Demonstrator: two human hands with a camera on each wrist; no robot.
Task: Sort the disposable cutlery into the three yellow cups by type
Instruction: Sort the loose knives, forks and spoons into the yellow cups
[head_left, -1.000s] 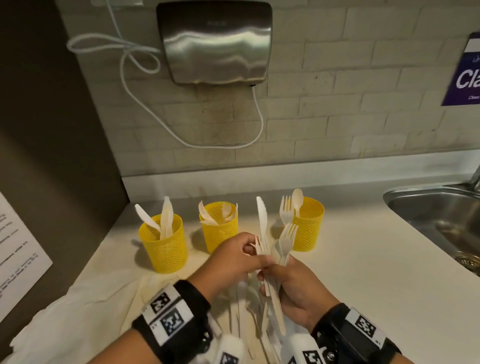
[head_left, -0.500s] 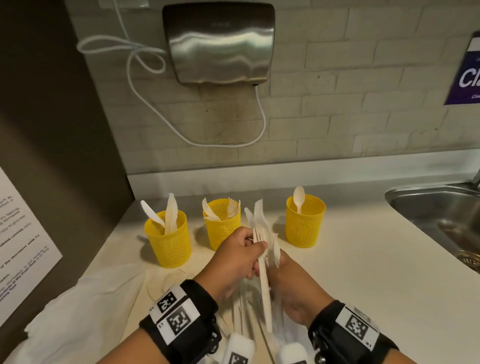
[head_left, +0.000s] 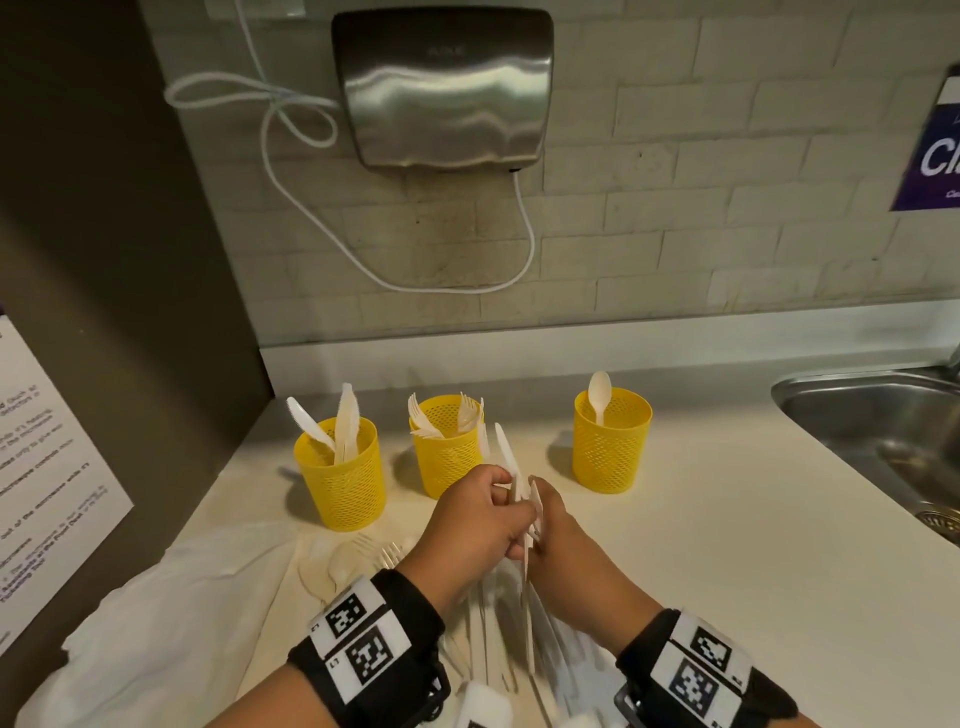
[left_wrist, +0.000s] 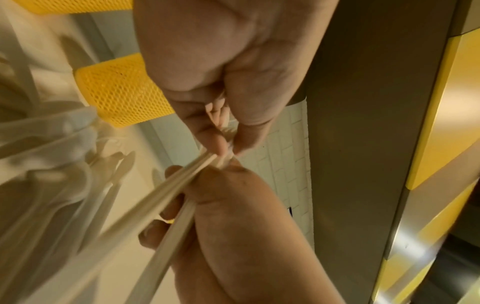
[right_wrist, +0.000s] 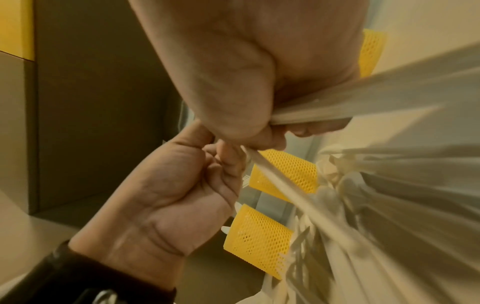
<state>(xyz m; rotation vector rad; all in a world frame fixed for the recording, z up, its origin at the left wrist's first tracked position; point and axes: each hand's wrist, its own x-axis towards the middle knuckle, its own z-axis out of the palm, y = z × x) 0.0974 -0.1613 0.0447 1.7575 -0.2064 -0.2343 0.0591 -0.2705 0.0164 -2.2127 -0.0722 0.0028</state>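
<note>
Holding a thinner cutlery bundle (head_left: 524, 525): right hand (head_left: 563, 540) grips the handles, left hand (head_left: 475, 519) pinches one piece near the top. Forks raised a second ago are gone, now apparently in the middle cup (head_left: 449, 457); a knife is likely next, for the left cup (head_left: 340, 480).

Up on the tiled wall (head_left: 727, 171) in front of you there's a steel hand dryer (head_left: 441, 85), its white cord (head_left: 291, 130) looped in a knot on the left and another run sagging below it. A purple sign (head_left: 935, 150) sits at the far right, cut off by the frame. The pale desk (head_left: 753, 545) has a steel sink (head_left: 872, 431) set in its right end. On your left, a dark panel (head_left: 104, 260) carries a printed notice (head_left: 47, 467), and a white cloth (head_left: 171, 623) lies crumpled near the front.
</note>
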